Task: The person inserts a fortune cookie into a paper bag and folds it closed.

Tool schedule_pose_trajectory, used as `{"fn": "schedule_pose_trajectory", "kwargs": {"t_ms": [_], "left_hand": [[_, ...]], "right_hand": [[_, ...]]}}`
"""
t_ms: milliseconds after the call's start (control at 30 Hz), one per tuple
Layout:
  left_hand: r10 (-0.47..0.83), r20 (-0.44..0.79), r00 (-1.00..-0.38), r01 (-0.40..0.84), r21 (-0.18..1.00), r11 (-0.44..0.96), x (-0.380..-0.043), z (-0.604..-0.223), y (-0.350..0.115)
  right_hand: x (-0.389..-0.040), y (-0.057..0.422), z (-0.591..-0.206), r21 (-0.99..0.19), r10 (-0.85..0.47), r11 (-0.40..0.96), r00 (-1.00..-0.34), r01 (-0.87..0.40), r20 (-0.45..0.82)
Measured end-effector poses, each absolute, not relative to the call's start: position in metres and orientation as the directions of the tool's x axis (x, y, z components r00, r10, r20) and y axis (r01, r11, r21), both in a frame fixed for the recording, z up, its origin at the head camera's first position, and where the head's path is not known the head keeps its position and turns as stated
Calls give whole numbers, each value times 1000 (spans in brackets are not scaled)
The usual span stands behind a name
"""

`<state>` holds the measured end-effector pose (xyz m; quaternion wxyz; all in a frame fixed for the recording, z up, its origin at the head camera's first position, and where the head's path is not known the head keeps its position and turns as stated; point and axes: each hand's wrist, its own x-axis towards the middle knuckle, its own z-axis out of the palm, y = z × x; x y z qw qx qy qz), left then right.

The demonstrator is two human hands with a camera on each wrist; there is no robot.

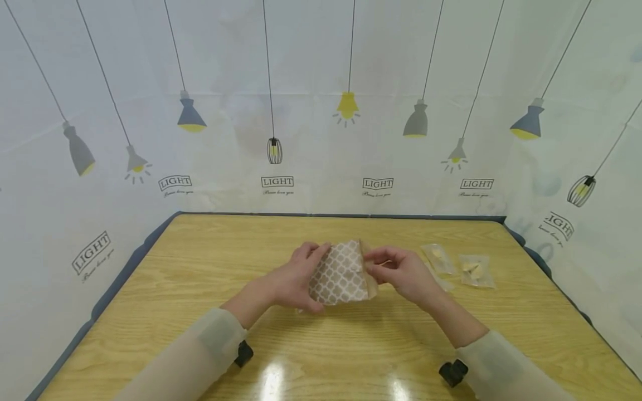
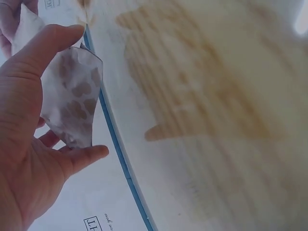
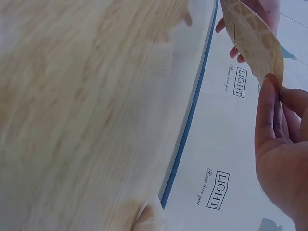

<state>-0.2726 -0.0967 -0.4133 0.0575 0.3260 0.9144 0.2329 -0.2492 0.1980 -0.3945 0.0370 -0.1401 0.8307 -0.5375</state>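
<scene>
A brown paper bag (image 1: 341, 275) with a white lattice pattern is held above the wooden table, its plain brown edge towards the right. My left hand (image 1: 296, 281) grips the bag's left end, thumb on one side and fingers on the other; the left wrist view shows the bag (image 2: 77, 96) between them. At the opposite edge, my right hand (image 1: 401, 273) pinches the brown rim between thumb and fingertips. From the right wrist, the bag (image 3: 255, 41) looks narrow and slightly bulged, with the left hand behind it. Its inside is hidden.
Right of the hands, two small clear plastic bags (image 1: 476, 271) with pale yellowish pieces lie on the wooden table (image 1: 241, 234). A white backdrop (image 1: 311, 67) printed with lamps stands behind the table and along its sides.
</scene>
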Motion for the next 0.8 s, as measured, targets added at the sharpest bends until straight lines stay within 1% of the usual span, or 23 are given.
{"fn": "schedule_pose_trajectory", "kwargs": {"t_ms": [233,333,500,667,733,800], "left_hand": [[625,41,-780,523,591,614,-275,-416,-102],[631,43,-775,514,623,589,-275,-416,-105],[638,63,-767,522,639,565,-276,-417,-109],[642,68,-764,529,636,562,-275,-417,-110],[646,66,-760,533,632,562,-274,-416,-110],[652,66,-755,538,632,558,-274,-416,-109]], "right_hand": [[-247,198,-390,-880,-251,428,-963,-204,101],[-246,199,-389,-876,-240,440,-966,-198,98],[-245,202,-387,-877,-259,429,-959,-218,111],[-248,202,-391,-884,-329,394,-936,-253,122],[-248,201,-393,-877,-342,405,-933,-257,115],[-248,200,-394,-858,-330,446,-938,-256,109]]}}
